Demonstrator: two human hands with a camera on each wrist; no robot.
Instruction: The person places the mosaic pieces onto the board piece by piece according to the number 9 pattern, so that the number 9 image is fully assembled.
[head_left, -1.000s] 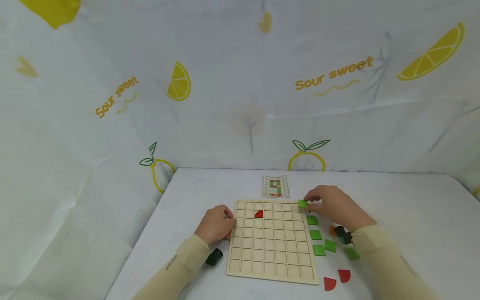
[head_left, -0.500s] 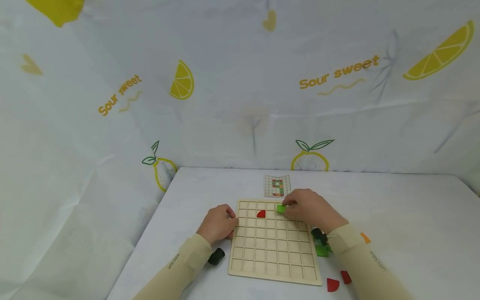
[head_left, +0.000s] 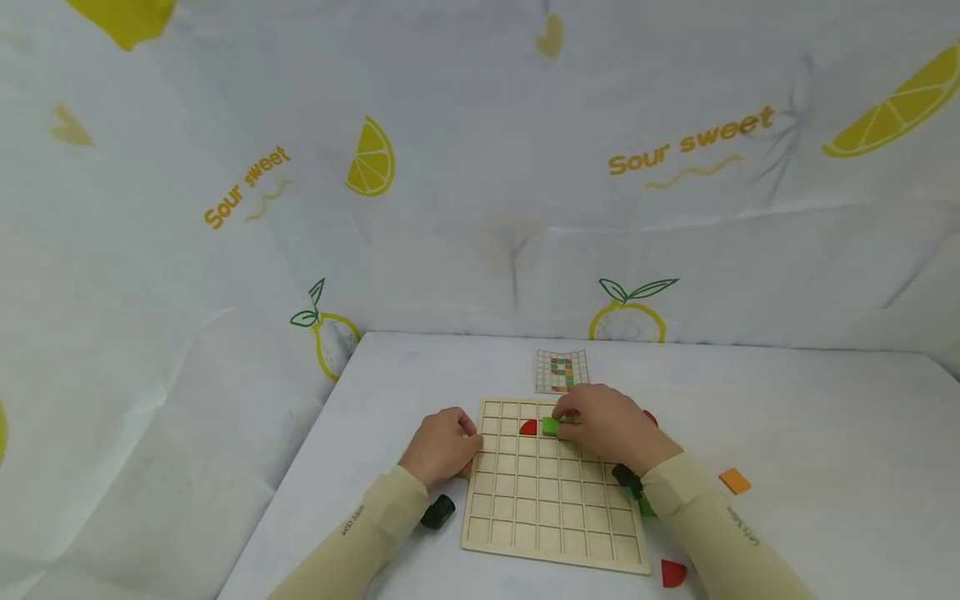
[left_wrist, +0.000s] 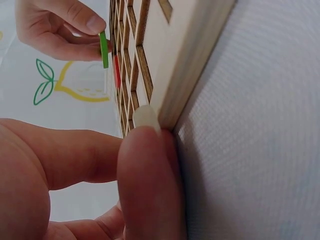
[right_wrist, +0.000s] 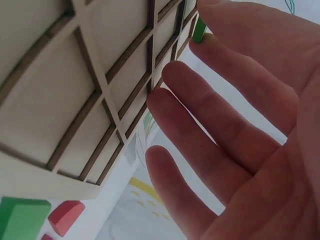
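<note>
A pale wooden grid board (head_left: 557,516) lies flat on the table. My left hand (head_left: 440,447) holds its left edge; in the left wrist view the thumb (left_wrist: 150,175) lies against the rim. Over the second row from the far edge, my right hand (head_left: 615,425) pinches a green square tile (head_left: 551,427) between thumb and index finger. The tile appears tilted in the left wrist view, standing above the grid. A red quarter-circle piece (head_left: 528,427) sits in the cell just left of it. The other right fingers are spread over the board.
Behind the board lies a pattern card (head_left: 546,379), partly covered by the right hand. On the right are an orange tile (head_left: 735,481), a red quarter-circle (head_left: 672,573) and a green tile (head_left: 648,507) half hidden by the right arm. A printed cloth backdrop (head_left: 450,250) rises behind the table.
My right hand has carried the green tile leftward from beyond the board's right edge to beside the red quarter-circle. The left hand stays at the board's edge. The head view has shifted slightly.
</note>
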